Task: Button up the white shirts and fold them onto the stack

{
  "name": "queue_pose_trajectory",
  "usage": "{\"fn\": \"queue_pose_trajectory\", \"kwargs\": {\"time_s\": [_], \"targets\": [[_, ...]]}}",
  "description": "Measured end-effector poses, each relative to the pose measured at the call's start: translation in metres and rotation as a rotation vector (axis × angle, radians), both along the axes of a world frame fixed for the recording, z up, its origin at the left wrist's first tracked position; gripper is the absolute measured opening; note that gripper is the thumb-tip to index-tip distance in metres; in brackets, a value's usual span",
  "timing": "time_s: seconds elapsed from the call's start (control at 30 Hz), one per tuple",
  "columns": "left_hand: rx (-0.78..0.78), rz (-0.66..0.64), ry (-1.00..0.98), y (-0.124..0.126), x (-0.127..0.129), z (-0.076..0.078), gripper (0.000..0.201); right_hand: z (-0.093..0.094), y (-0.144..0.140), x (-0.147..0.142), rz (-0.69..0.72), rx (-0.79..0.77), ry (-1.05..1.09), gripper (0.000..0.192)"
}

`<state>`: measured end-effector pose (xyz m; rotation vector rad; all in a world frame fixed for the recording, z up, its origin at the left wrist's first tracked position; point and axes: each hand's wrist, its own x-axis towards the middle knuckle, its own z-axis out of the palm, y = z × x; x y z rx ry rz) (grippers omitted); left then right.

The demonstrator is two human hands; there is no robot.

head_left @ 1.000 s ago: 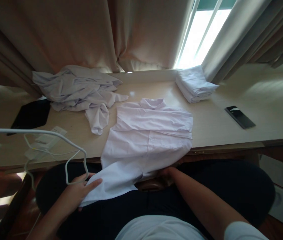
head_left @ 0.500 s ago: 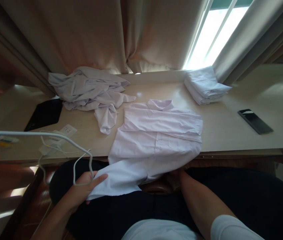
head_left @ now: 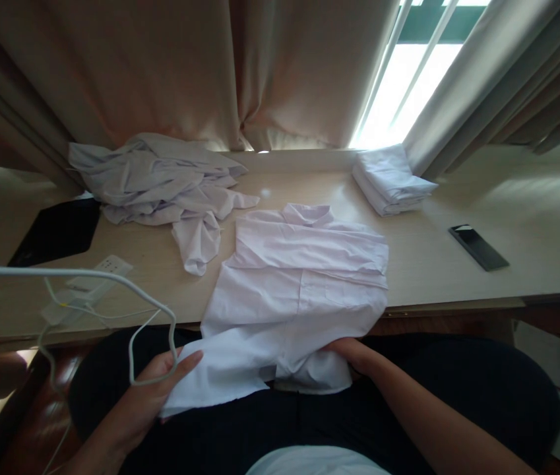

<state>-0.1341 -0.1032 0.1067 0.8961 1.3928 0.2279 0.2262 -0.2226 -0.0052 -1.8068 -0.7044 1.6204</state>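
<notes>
Cloth fills the middle of the head view: a white, partly folded cotton shirt (head_left: 294, 284) lies collar-away on the pale wooden tabletop (head_left: 438, 264), its lower hem hanging off the near edge onto the person's dark lap. The left hand (head_left: 154, 389) lies fairly flat, fingers loosely extended, pinning the hem's left corner, with a thin white cable (head_left: 131, 330) looping just above it. The right hand (head_left: 353, 349) curls closed on the hem's right corner, fingers tucked under the fabric. The shirt looks light, soft and limp, likely to sag and crease, so the hem corners and side seams seem the best holds. Farther back sit a crumpled heap of white garments (head_left: 155, 178), a neat folded white stack (head_left: 391, 181) and a black phone (head_left: 478, 247).
</notes>
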Motion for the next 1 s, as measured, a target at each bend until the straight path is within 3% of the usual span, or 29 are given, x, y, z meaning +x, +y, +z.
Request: {"fn": "queue_pose_trajectory", "kwargs": {"time_s": [0.13, 0.27, 0.43, 0.63, 0.73, 0.87, 1.0], "targets": [[-0.067, 0.260, -0.090, -0.002, 0.007, -0.005, 0.042, 0.029, -0.023, 0.015, -0.227, -0.091, 0.437, 0.047], [-0.089, 0.379, -0.160, -0.002, 0.007, 0.001, 0.037, 0.075, -0.045, 0.032, -0.373, -0.121, 0.571, 0.050], [-0.123, 0.389, -0.187, -0.005, -0.002, 0.014, 0.049, 0.110, -0.080, 0.045, -0.467, -0.126, 0.498, 0.044], [-0.143, 0.404, -0.090, -0.020, -0.024, 0.005, 0.055, 0.112, -0.128, 0.047, -0.691, -0.288, 0.303, 0.050], [-0.190, 0.407, -0.065, -0.030, -0.034, 0.000, 0.064, 0.118, -0.145, 0.040, -0.711, -0.317, 0.263, 0.057], [-0.274, 0.450, -0.055, -0.038, -0.037, 0.003, 0.067, 0.133, -0.151, 0.032, -0.739, -0.278, 0.183, 0.068], [-0.294, 0.531, -0.090, -0.035, -0.031, 0.016, 0.050, 0.153, -0.143, 0.041, -0.797, -0.198, 0.148, 0.077]]}}
